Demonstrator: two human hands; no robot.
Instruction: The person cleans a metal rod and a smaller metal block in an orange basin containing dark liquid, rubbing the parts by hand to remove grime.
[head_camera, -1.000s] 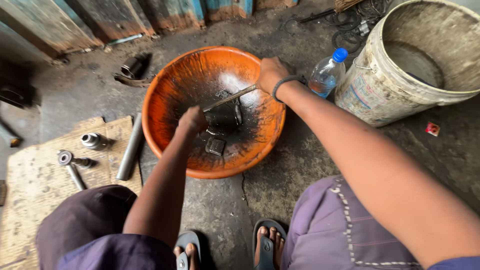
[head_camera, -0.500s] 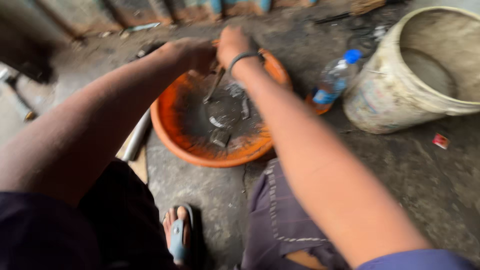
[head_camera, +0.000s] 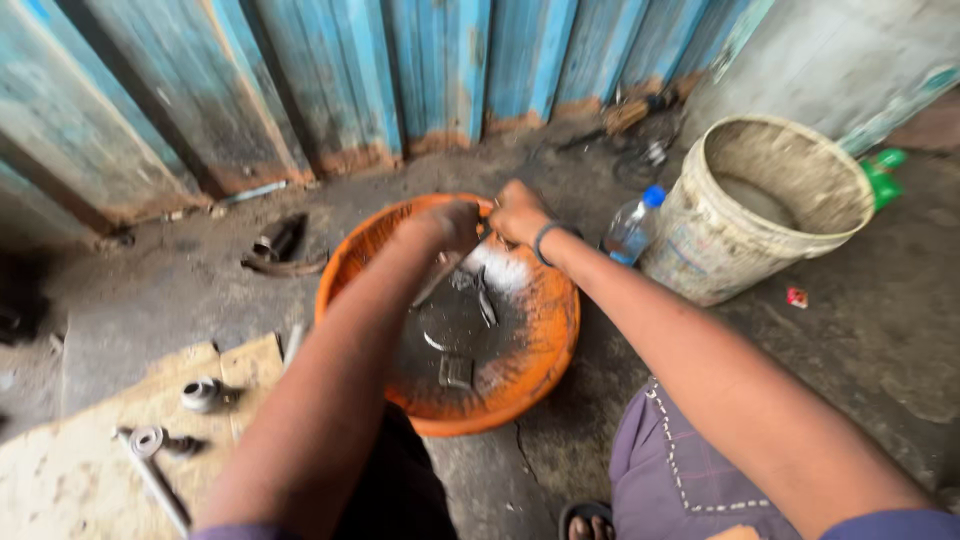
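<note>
Both your hands were up over the far rim of the round orange plastic basin (head_camera: 545, 350). Your left hand (head_camera: 447, 225) was curled shut, but I could not tell what it held. Your right hand (head_camera: 515, 212), with a dark wristband, looked closed on the top of a thin grey metal rod (head_camera: 437, 280) that sloped down into the black oily water. Small metal parts (head_camera: 457, 371) lay in there. Oily fingers could slip, and the rod could drop and splash.
</note>
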